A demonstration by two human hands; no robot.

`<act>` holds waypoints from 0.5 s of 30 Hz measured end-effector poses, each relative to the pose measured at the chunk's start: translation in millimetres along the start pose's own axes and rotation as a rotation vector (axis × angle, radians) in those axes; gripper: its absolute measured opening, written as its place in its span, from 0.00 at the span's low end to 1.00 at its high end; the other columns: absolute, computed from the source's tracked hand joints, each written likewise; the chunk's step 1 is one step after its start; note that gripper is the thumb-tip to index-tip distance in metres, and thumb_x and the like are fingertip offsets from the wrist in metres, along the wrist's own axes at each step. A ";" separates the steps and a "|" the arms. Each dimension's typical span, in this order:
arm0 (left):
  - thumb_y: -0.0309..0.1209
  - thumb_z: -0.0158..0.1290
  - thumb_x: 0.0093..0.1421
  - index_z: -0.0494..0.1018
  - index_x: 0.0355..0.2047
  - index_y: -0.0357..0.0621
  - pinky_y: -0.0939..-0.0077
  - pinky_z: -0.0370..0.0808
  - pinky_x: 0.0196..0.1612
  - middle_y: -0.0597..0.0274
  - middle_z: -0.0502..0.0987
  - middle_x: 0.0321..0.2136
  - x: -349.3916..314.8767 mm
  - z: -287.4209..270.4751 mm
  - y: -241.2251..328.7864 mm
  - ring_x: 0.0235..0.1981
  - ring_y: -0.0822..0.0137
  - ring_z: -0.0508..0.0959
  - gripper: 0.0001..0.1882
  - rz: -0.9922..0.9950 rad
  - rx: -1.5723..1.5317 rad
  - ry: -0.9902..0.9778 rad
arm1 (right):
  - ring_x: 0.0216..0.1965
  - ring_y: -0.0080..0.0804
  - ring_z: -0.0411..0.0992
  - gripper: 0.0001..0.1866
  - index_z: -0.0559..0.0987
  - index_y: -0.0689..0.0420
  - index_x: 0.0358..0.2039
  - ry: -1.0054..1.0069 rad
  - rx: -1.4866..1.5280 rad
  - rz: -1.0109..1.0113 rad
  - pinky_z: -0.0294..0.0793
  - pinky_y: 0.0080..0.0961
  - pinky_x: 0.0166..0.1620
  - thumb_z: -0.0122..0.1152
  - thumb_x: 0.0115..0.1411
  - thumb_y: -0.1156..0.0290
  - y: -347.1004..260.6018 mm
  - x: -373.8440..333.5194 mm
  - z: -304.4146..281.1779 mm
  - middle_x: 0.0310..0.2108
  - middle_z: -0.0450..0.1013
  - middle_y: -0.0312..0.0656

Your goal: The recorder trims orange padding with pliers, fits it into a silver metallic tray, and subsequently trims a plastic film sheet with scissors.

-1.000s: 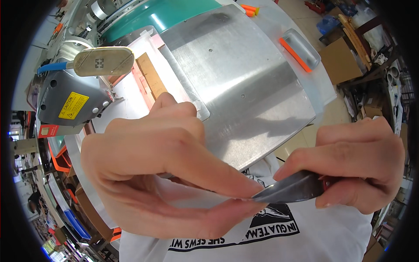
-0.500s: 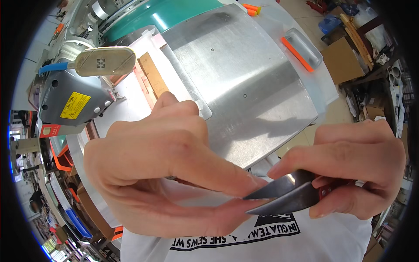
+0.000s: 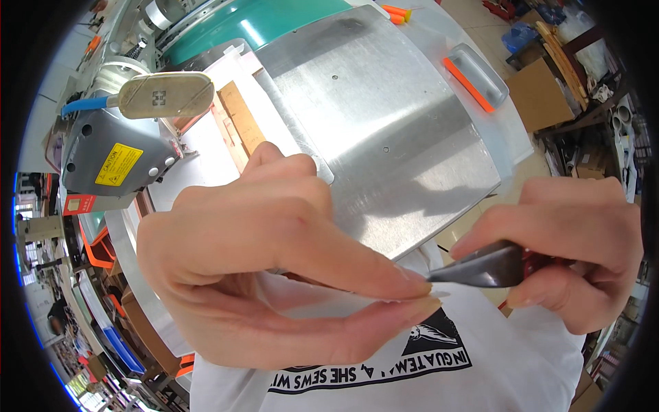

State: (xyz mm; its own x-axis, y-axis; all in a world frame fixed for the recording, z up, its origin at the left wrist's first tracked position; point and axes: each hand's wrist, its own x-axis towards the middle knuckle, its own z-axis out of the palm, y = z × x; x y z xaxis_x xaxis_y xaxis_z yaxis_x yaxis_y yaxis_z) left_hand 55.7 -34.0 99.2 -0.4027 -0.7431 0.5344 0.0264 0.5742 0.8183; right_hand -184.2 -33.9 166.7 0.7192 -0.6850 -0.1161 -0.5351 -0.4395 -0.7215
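Note:
My left hand (image 3: 254,233) is closed in a pinch, thumb and forefinger pressed together. A thin dark edge shows behind its fingers, but the thing itself is mostly hidden. My right hand (image 3: 576,237) grips a pair of thread snips (image 3: 484,266) with dark metal blades and a reddish handle, largely covered by the fingers. The blades lie together, their tips right at my left fingertips. A small pale bit shows there, too small to name. Both hands are held up in front of a white printed shirt (image 3: 501,357).
Beyond the hands spreads a metal work plate (image 3: 384,103). At left stands a grey machine head (image 3: 103,158) with a yellow label and a pale oval pad (image 3: 165,96). An orange-edged clear tray (image 3: 480,72) sits at the far right, and a cardboard box (image 3: 539,96) stands beyond it.
The snips' blades, parted at my left fingertips before, have come together. My right hand has shifted slightly up and to the right; my left fingertips have moved a little right.

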 end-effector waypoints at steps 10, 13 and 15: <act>0.30 0.70 0.29 0.74 0.18 0.42 0.77 0.46 0.26 0.71 0.70 0.12 2.2 -5.5 -3.0 0.15 0.79 0.56 0.16 0.010 -0.064 -0.092 | 0.12 0.19 0.65 0.23 0.79 0.68 0.38 0.010 0.038 -0.067 0.64 0.14 0.16 0.66 0.49 0.61 -3.2 7.8 4.6 0.17 0.71 0.41; 0.30 0.70 0.29 0.74 0.18 0.42 0.77 0.47 0.26 0.70 0.72 0.13 7.3 -9.2 0.0 0.16 0.79 0.56 0.17 -0.005 -0.098 -0.165 | 0.12 0.19 0.65 0.23 0.79 0.67 0.38 0.008 0.019 -0.052 0.64 0.15 0.16 0.66 0.49 0.60 2.0 1.4 4.1 0.17 0.71 0.41; 0.30 0.71 0.29 0.74 0.18 0.42 0.77 0.47 0.25 0.68 0.73 0.13 8.3 -9.1 -0.4 0.16 0.79 0.56 0.17 -0.009 -0.099 -0.182 | 0.13 0.19 0.66 0.22 0.79 0.67 0.37 -0.003 -0.018 -0.024 0.64 0.15 0.16 0.65 0.49 0.60 -0.5 0.4 2.7 0.17 0.70 0.41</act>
State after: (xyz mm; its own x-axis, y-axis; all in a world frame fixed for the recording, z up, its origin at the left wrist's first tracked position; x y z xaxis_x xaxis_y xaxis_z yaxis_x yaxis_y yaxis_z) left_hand 60.7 -43.6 105.3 -0.5617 -0.6687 0.4871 0.1078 0.5246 0.8445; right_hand -182.5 -32.4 165.2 0.7335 -0.6722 -0.1008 -0.5252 -0.4664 -0.7118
